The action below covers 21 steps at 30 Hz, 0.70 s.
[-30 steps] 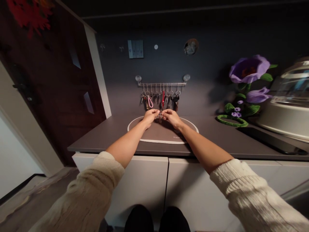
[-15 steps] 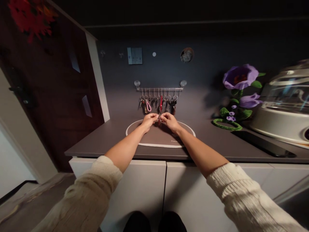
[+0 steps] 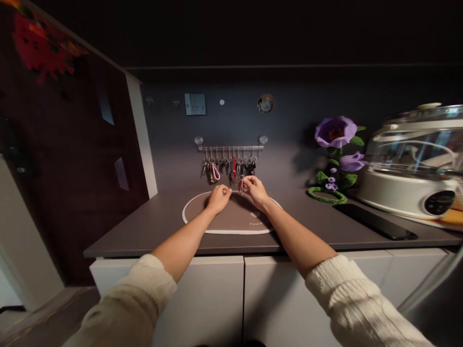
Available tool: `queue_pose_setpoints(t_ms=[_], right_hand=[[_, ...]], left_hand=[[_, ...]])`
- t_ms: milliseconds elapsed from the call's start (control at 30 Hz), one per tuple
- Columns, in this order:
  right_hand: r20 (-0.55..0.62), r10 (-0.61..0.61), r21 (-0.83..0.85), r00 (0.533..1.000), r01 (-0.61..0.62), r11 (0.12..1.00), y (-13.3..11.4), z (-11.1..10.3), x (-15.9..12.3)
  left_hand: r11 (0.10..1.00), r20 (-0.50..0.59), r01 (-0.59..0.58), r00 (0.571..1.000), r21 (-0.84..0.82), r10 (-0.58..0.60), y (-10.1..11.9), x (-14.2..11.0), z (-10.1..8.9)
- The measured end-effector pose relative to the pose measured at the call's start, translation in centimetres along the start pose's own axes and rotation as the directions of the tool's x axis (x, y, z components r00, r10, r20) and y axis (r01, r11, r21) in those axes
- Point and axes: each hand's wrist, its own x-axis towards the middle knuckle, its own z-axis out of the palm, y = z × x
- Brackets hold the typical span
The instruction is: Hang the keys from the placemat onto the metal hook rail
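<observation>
Between the fingertips of my right hand (image 3: 255, 190) hangs a key ring with keys (image 3: 240, 186), a red piece among them. It is held in front of and just below the hook rail (image 3: 231, 148) on the wall. My left hand (image 3: 219, 199) is a short way to the left, over the mat, with its fingers curled together and nothing visible in them. Several sets of keys hang from the rail, among them one with a pink loop (image 3: 216, 172) and one with a red strap (image 3: 234, 167). A brown mat with a white edge (image 3: 231, 232) lies under both hands.
To the right stand purple fabric flowers (image 3: 335, 132) with a green ring base (image 3: 327, 195), a black phone (image 3: 376, 221) and a cream appliance with a clear lid (image 3: 394, 190). A dark door (image 3: 90, 168) is at the left. White cabinet doors (image 3: 202, 299) are below the counter.
My left hand has come away from the key ring, moving left and down. My right hand keeps the ring, now closer beneath the hanging keys. The view has tilted up and shifted right.
</observation>
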Motion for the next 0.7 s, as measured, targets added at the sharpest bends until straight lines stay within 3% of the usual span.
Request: queue_pose_setpoints(t_ms=[100, 267, 467, 700], right_hand=[[-0.047, 0.027, 0.053, 0.999, -0.025, 0.998, -1.1, -0.6, 0.5], [-0.154, 0.054, 0.101, 0.987, -0.039, 0.994, -3.3, -2.3, 2.9], [-0.229, 0.037, 0.11, 0.973, -0.012, 0.994, -5.9, -4.3, 6.1], [-0.276, 0.093, 0.1, 0.957, -0.067, 0.993, -7.0, -4.9, 8.4]], left_hand=[[0.982, 0.075, -0.087, 0.994, 0.167, 0.075, 0.3, -0.5, 0.0], [0.944, 0.213, -0.165, 0.971, 0.284, 0.105, 0.4, -0.9, 0.1], [0.917, 0.309, -0.241, 0.941, 0.318, 0.14, 0.3, -1.0, 0.4], [0.914, 0.326, -0.252, 0.934, 0.319, 0.143, -0.2, -0.8, 0.6]])
